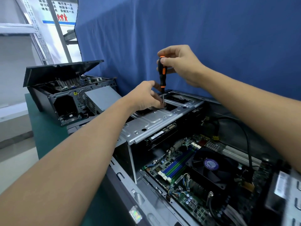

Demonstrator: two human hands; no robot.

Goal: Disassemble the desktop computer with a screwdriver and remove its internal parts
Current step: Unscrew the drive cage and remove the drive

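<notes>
Drive cage covers part of mobo; 2nd open PC far left.

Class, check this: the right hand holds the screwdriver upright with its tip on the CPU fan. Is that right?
Wrong spot. In the head view the right hand holds the screwdriver upright with its tip on the silver drive cage.

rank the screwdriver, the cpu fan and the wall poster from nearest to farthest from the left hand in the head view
1. screwdriver: its shaft stands right beside the fingers of the left hand, over the drive cage.
2. cpu fan: lower right, nearer the camera.
3. wall poster: upper left, far behind the table.
</notes>
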